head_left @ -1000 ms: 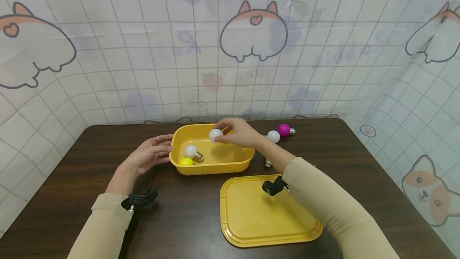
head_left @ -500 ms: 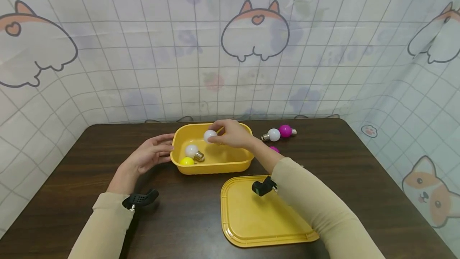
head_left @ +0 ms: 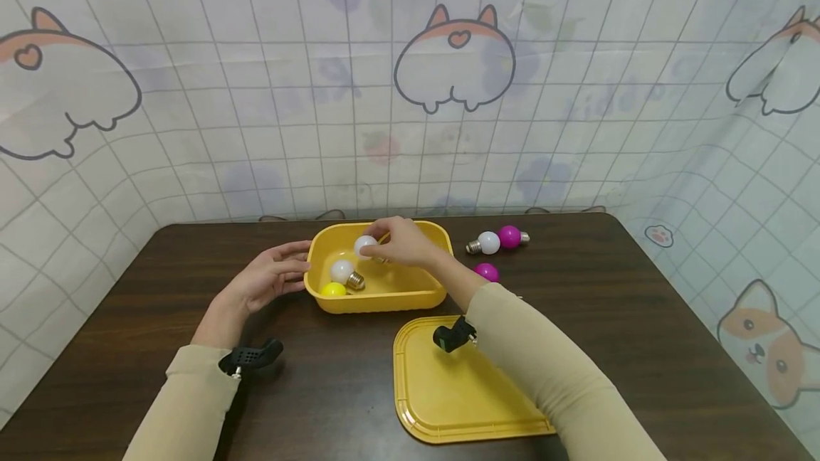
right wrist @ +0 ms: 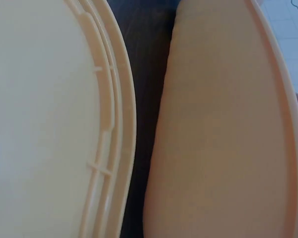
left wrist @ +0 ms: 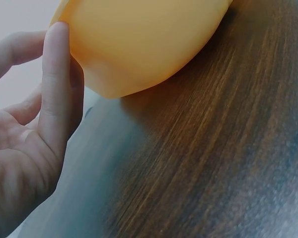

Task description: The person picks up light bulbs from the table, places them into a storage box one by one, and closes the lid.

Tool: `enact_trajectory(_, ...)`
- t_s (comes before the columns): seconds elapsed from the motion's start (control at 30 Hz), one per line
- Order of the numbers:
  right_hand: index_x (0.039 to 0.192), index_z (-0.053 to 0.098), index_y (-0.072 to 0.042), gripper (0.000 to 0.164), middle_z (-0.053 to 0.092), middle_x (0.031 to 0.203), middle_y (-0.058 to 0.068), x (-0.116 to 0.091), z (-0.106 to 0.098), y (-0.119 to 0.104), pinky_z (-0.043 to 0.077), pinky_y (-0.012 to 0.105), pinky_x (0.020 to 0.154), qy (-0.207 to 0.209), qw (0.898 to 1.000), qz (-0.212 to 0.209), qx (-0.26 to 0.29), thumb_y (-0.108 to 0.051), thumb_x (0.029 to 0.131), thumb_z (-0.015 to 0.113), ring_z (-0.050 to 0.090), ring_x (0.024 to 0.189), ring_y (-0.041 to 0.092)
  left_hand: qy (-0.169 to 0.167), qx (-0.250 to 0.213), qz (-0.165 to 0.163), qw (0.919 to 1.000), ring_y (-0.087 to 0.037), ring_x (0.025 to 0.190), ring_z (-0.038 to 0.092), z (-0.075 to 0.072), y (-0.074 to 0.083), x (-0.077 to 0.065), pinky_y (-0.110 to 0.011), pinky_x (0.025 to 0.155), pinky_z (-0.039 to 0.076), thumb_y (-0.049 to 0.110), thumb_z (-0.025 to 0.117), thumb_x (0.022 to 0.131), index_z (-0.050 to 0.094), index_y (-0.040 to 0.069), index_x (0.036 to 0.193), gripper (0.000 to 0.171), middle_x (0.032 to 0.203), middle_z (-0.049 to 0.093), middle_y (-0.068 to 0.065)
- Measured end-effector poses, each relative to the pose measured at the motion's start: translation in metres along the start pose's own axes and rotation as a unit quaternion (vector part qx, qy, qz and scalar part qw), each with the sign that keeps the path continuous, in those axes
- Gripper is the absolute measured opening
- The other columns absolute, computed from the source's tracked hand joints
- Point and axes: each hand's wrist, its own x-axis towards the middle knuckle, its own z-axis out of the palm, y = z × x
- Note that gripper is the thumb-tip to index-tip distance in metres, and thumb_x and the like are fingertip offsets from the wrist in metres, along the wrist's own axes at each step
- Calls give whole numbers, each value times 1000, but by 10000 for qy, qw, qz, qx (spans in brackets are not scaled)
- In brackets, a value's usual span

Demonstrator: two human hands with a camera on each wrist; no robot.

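My right hand (head_left: pixel 408 243) pinches a white light bulb (head_left: pixel 364 246) inside the yellow plastic container (head_left: pixel 384 301), the bulb's metal base turned to the right under the fingers. In the container's left part lie another white bulb (head_left: pixel 341 270) and a yellow bulb (head_left: pixel 333 289). With fairly straight fingers, my left hand (head_left: pixel 267 279) touches the container's left end; the left wrist view has its fingertips (left wrist: pixel 58 37) against the container's wall (left wrist: pixel 144 44). The right wrist view shows the container's side but barely any of the right hand.
A yellow lid (head_left: pixel 461 397) lies flat in front of the container, partly under the right forearm. To the container's right are a white bulb (head_left: pixel 489 242), a magenta bulb (head_left: pixel 510 236) and a second magenta bulb (head_left: pixel 486 272), partly hidden by the arm. A patterned cloth (head_left: pixel 410 126) hangs behind.
My right hand has carried the white bulb left and slightly down into the container. The arm's shift uncovers more of the bulbs at right. The left hand has stayed in place.
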Motion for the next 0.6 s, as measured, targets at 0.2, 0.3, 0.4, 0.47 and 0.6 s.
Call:
enact_trajectory(0.2, 125, 70, -7, 38, 70, 105, 4, 5, 9, -2, 55, 25, 70, -43, 9999, 118, -96, -31, 96, 76, 65, 83, 15, 18, -35, -50, 10000, -17, 99, 72, 1, 2, -2, -31, 86, 60, 3, 61, 103, 26, -2, 159, 67, 134, 59, -14)
enact_trajectory(0.3, 125, 71, -8, 38, 70, 107, 4, 7, 12, -3, 54, 25, 74, 14, 9998, 106, -185, -31, 96, 76, 64, 88, 15, 44, -58, -52, 10000, -17, 99, 72, 1, 2, -2, -32, 86, 60, 3, 61, 102, 26, -2, 159, 67, 135, 59, -14)
enact_trajectory(0.4, 125, 71, -8, 37, 70, 108, 4, 9, 15, -3, 54, 25, 76, 99, 9996, 99, -231, -32, 96, 75, 64, 90, 15, 26, -61, -28, 10000, -17, 99, 72, 1, 3, -1, -32, 86, 60, 3, 61, 102, 27, -2, 159, 67, 135, 59, -14)
enact_trajectory(0.47, 124, 71, -9, 37, 70, 109, 4, 10, 17, -2, 54, 26, 76, 127, 9996, 105, -231, -32, 96, 75, 64, 92, 15, 20, -52, -26, 10000, -17, 99, 72, 1, 2, -1, -32, 86, 60, 3, 62, 102, 27, -1, 159, 67, 135, 59, -14)
enact_trajectory(0.6, 127, 70, -8, 39, 70, 113, 7, 10, 20, -3, 55, 26, 80, 83, 9998, 160, -72, -32, 97, 75, 67, 97, 18, 37, -4, -42, 10000, -17, 99, 72, 0, 1, 1, -32, 86, 60, 4, 62, 102, 27, -1, 159, 67, 136, 58, -15)
